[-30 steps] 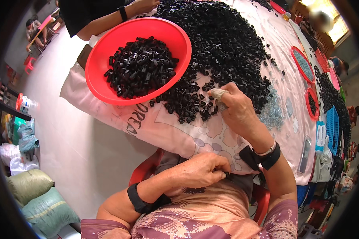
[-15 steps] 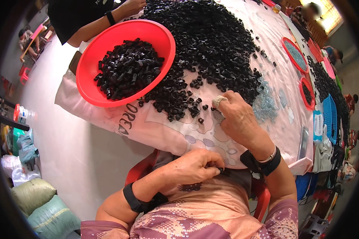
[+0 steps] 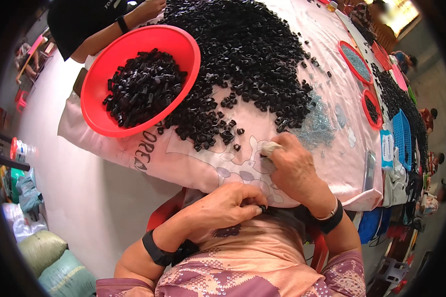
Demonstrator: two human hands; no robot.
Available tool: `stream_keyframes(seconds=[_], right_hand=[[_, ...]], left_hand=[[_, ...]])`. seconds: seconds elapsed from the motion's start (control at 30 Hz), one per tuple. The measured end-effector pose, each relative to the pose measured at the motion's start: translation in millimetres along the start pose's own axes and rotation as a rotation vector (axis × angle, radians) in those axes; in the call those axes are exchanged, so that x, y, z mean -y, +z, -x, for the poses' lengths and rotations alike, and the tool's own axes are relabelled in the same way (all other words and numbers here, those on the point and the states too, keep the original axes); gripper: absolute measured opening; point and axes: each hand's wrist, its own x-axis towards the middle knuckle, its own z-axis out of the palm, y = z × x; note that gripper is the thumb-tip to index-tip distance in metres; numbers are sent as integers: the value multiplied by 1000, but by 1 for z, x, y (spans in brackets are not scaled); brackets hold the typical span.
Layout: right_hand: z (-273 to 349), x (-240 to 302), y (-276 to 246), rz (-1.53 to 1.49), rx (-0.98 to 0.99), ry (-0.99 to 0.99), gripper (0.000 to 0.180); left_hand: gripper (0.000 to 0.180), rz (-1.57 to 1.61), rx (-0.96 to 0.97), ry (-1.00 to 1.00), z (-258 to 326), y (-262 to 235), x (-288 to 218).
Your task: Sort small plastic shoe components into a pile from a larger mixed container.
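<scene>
My left hand [image 3: 229, 207] is closed in a pinch in front of my body, just off the table edge. A small black plastic piece [image 3: 263, 208] shows between its thumb and fingers. Over the cloth, my right hand [image 3: 296, 166] has its fingers curled in; whatever they may hold is hidden. Pale wrapping [image 3: 270, 148] covers one of its fingers. Beyond both hands spreads a big pile of small black plastic pieces [image 3: 243, 54]. Beside that pile lies a patch of small clear pieces [image 3: 316, 126], right of centre.
A red basin [image 3: 191, 79] of black pieces stands at left on the pink tablecloth [image 3: 183, 171]. Another person's arm [image 3: 101, 37] reaches in behind it. Toward the right are red trays [image 3: 343, 49], a blue basket [image 3: 402, 138] and a phone-like slab [image 3: 369, 171]. Sacks [image 3: 67, 274] lie on the floor.
My right hand has drawn back from the pile's near edge, closer to my left hand. My left hand keeps its pinch on the small black piece. The whole view has shifted slightly.
</scene>
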Motion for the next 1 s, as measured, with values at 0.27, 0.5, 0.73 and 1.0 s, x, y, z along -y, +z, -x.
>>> stream_keyframes(seconds=[0.27,0.5,0.73,1.0], right_hand=[[19,-17,-7,-119,-58,166,22],[-9,-10,2,-160,-102,42,20],[-76,-10,14,-138,-153,-89,21],[-85,-6,23,-19,-65,-64,21]], left_hand=[[24,-6,25,-50,0,0,1],[22,17,12,-27,-1,2,2],[22,18,-10,55,0,2,3],[23,7,-46,80,3,1,0]])
